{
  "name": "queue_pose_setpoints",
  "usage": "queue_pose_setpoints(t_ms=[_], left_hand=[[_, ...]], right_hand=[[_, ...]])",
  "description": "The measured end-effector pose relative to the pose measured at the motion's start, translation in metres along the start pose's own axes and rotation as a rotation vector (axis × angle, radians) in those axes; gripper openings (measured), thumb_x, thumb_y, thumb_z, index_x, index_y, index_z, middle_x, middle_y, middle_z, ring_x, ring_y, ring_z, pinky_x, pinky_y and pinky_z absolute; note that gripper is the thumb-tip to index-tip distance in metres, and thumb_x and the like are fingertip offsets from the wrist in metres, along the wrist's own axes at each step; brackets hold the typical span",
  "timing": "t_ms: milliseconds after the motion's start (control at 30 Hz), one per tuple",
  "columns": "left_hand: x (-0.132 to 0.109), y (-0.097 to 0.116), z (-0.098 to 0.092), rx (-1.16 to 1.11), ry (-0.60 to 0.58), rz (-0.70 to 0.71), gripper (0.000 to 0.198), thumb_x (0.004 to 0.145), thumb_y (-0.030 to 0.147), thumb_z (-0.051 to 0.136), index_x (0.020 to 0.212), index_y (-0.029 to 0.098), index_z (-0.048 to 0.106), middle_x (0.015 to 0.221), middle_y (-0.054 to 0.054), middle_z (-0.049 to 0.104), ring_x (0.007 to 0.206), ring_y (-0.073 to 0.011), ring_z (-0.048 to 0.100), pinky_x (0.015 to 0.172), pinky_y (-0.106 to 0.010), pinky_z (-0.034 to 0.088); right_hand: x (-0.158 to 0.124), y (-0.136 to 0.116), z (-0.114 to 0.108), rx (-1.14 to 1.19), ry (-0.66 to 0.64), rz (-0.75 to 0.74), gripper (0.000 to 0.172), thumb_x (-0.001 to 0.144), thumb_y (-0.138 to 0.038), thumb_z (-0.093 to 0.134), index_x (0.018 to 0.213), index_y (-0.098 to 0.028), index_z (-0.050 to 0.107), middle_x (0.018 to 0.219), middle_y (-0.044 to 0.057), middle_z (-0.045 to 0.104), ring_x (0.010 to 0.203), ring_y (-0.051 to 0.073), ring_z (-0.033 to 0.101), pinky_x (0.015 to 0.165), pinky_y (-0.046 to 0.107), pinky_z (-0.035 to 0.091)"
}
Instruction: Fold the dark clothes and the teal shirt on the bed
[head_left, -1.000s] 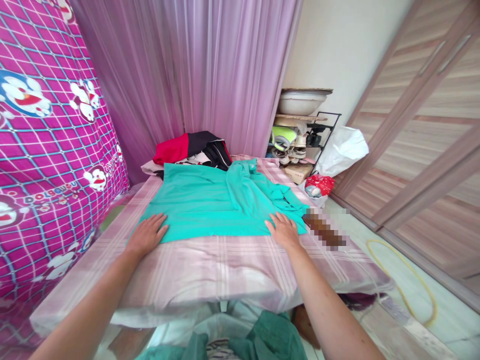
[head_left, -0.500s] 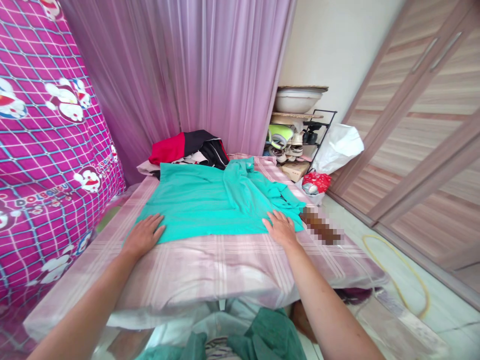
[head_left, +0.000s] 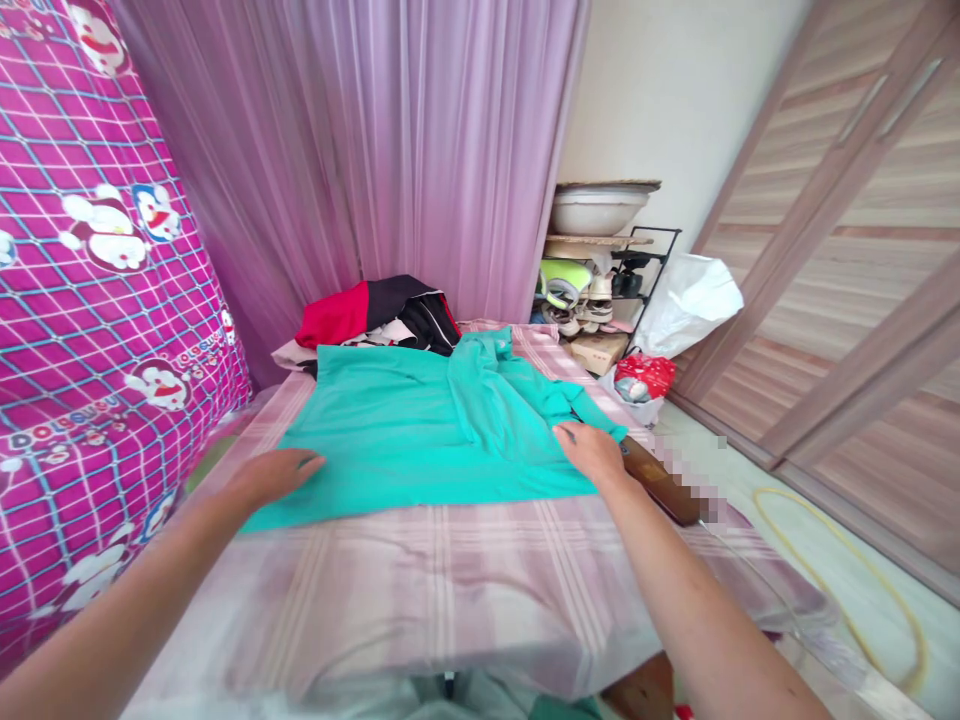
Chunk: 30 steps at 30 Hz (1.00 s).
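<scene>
A teal garment (head_left: 420, 425) lies spread flat on a table covered with a pink plaid cloth (head_left: 450, 580). My left hand (head_left: 271, 474) rests flat on the garment's near left corner, fingers stretched out. My right hand (head_left: 594, 450) lies on the garment's near right edge, by its bunched sleeve, fingers flat and holding nothing. A dark brown object (head_left: 660, 480), partly blurred out, lies on the cloth just right of my right hand.
A pile of red, black and white clothes (head_left: 375, 310) sits at the table's far end before a pink curtain (head_left: 360, 140). A magenta cartoon-print sheet (head_left: 90, 300) hangs at left. A shoe rack (head_left: 600, 290), bags and a wooden wardrobe (head_left: 862, 250) stand at right.
Both hands slid outward and farther up along the garment's near edge; the left moved to the left corner, the right toward the sleeve. The camera moved forward over the table.
</scene>
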<state>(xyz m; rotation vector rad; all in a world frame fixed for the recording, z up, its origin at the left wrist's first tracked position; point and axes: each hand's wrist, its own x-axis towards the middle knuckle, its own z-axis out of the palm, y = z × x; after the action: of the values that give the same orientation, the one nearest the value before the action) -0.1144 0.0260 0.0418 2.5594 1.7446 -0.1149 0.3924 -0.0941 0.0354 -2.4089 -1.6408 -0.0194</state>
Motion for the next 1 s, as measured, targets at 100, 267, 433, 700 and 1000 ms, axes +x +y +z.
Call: queue_pose_setpoints(t_ms=[100,267,433,700,1000], left_hand=[[0.022,0.013,-0.03,0.088,-0.017,-0.041,0.06,0.089,0.055,0.03,0.115,0.021,0.073,0.115,-0.011,0.074,0.108,-0.0324,0.068,0.093,-0.043,0.051],[0.074,0.058,-0.068,0.186,-0.014,0.019,0.055,0.092,0.047,0.031,0.122,0.022,0.069,0.121,-0.01,0.071,0.11,-0.0304,0.067,0.092,-0.039,0.051],[0.135,0.136,-0.098,0.258,0.094,0.132,0.047,0.093,0.041,0.035,0.125,0.027,0.066,0.126,-0.008,0.069,0.114,-0.0287,0.065,0.089,-0.037,0.052],[0.238,0.263,-0.101,0.436,0.227,0.598,0.051,0.09,0.014,0.044,0.135,0.032,0.057,0.138,-0.007,0.061,0.122,-0.0252,0.059,0.097,-0.039,0.048],[0.3,0.267,-0.078,0.539,0.287,0.868,0.018,0.078,0.018,0.065,0.093,0.022,0.075,0.147,-0.007,0.052,0.142,-0.0304,0.036,0.118,-0.054,0.019]], right_hand=[[0.022,0.006,0.007,0.069,0.044,0.045,0.039,0.096,-0.041,0.042,0.115,-0.026,0.073,0.109,0.009,0.075,0.097,0.025,0.068,0.076,0.03,0.046],[0.034,0.019,0.039,0.168,0.126,0.076,0.037,0.096,-0.036,0.041,0.111,-0.026,0.074,0.107,0.007,0.076,0.092,0.023,0.068,0.073,0.029,0.046],[0.033,0.027,0.046,0.319,0.138,-0.011,0.033,0.093,-0.038,0.045,0.097,-0.026,0.076,0.099,0.005,0.076,0.088,0.021,0.068,0.074,0.028,0.046],[0.035,0.031,0.03,0.39,-0.101,-0.089,0.022,0.082,-0.035,0.063,0.099,-0.024,0.075,0.089,0.003,0.073,0.08,0.019,0.066,0.069,0.027,0.044],[0.034,0.037,0.031,0.383,-0.104,-0.075,0.012,0.086,-0.023,0.055,0.081,-0.022,0.066,0.085,0.002,0.069,0.081,0.017,0.061,0.072,0.026,0.041]])
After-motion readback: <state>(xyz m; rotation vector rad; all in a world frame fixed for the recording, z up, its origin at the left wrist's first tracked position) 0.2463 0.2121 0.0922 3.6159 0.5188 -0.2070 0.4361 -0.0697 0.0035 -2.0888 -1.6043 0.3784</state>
